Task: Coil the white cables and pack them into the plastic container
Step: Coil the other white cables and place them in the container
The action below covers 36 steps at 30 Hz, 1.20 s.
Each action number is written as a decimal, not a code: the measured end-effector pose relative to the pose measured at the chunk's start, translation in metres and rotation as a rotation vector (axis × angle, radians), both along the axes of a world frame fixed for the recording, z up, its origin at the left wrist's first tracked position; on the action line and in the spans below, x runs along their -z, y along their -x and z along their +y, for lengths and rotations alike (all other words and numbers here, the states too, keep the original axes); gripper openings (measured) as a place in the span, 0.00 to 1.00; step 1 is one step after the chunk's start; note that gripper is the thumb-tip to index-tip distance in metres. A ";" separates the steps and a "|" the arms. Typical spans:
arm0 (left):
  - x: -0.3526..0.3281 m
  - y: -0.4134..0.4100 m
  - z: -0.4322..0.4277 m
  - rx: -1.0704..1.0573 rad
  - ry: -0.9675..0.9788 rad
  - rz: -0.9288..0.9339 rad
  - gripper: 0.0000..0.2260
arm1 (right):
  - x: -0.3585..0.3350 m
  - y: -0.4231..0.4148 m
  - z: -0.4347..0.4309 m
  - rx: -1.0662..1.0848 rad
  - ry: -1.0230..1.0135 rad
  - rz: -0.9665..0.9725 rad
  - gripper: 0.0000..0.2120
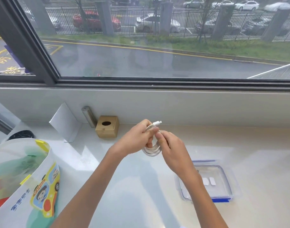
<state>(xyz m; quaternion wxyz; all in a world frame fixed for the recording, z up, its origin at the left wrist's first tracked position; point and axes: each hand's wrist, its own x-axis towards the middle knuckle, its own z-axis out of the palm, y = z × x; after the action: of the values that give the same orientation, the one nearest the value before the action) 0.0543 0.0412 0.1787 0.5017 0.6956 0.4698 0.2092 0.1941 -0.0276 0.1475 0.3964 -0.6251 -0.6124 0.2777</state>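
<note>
At centre frame, above the pale countertop, we list one white cable, wound into a small bundle of several loops and held clear of the surface. Our left hand is closed around the top of the bundle, where the turns gather; a white connector sticks out past its fingers. Our right hand pinches the cable just beside the left, fingertips closed on a strand.

At lower right, partly behind the right forearm: one clear plastic container with blue clips, open, holding two small white pieces whose nature we cannot tell. No coil is in it yet.

Handling notes, as our judgement: the cable looks light, soft and springy, so the loops will likely fan open if released. Best hold is across all turns at the gathered top, not by the connector, which should not be bent.

Also present: a wooden cube with a hole at upper centre-left and a printed bag at lower left.
</note>
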 end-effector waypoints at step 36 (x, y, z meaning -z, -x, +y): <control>0.015 -0.014 -0.023 -0.369 0.070 -0.520 0.15 | -0.001 0.007 0.009 0.136 0.049 -0.038 0.18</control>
<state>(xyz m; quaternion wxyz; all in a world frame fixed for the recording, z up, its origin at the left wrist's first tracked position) 0.0679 0.0178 0.1635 0.5819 0.5042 0.4512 0.4512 0.1871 -0.0191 0.1484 0.3871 -0.6802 -0.5688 0.2530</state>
